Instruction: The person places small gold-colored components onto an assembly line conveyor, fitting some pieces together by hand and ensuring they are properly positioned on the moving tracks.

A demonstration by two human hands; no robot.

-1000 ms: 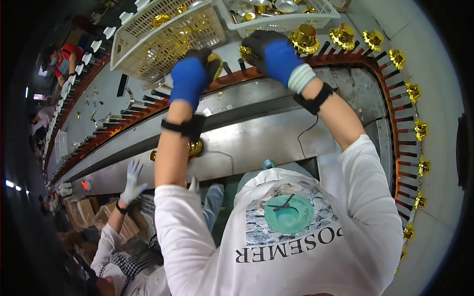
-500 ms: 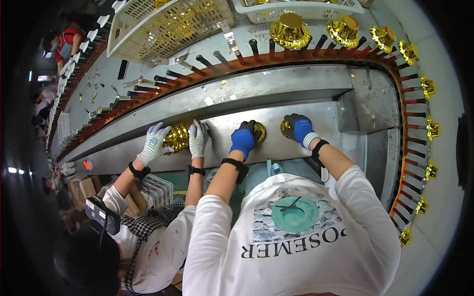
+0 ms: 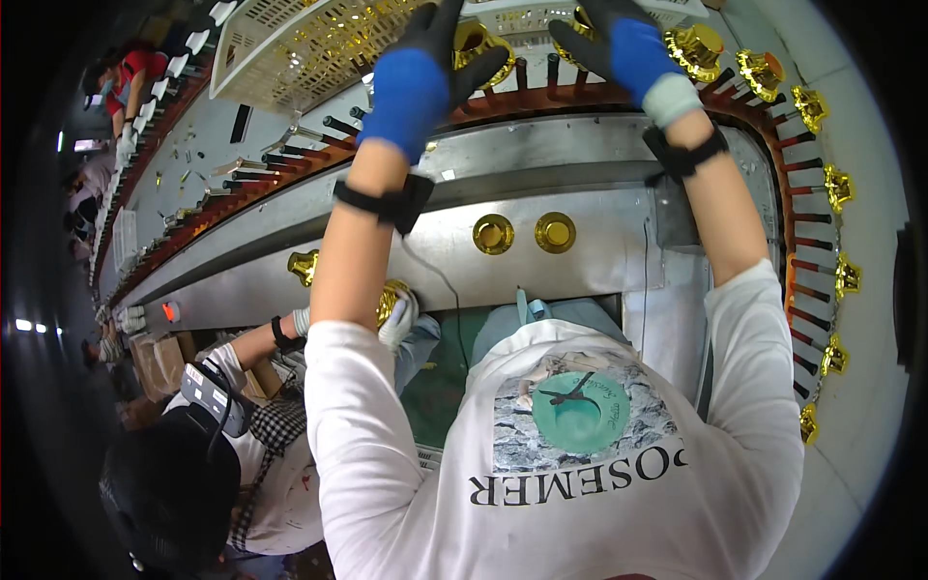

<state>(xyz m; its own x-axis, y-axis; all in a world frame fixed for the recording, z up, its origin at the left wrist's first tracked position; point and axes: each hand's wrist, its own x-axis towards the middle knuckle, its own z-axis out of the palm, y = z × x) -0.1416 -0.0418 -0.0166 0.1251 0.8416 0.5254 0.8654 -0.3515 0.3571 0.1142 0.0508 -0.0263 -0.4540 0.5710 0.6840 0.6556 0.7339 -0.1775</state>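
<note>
Both my hands, in blue and dark coated gloves, are raised over the curved conveyor. My left hand [image 3: 418, 77] is open, thumb and fingers spread beside a shiny gold hat-shaped piece [image 3: 495, 55] with a wide brim; the thumb crosses in front of it. My right hand [image 3: 623, 48] is open, its thumb stretched toward a second gold hat-shaped piece [image 3: 580, 34] that it partly covers. Firm contact with either cannot be told. On the metal bench below lie two round gold pieces [image 3: 493, 234], side by side, apart from my hands.
Dark-handled spindles [image 3: 807, 217] line the conveyor, several bearing gold pieces. White crates [image 3: 290, 58] stand beyond it. A co-worker's gloved hand [image 3: 401, 324] holds a gold piece beside my left arm; another gold piece [image 3: 303, 266] lies farther left. A cable hangs near my left wrist.
My hands have risen from the bench to the conveyor, uncovering the two gold pieces there. Conveyor pieces have shifted clockwise. The co-worker's hands have separated.
</note>
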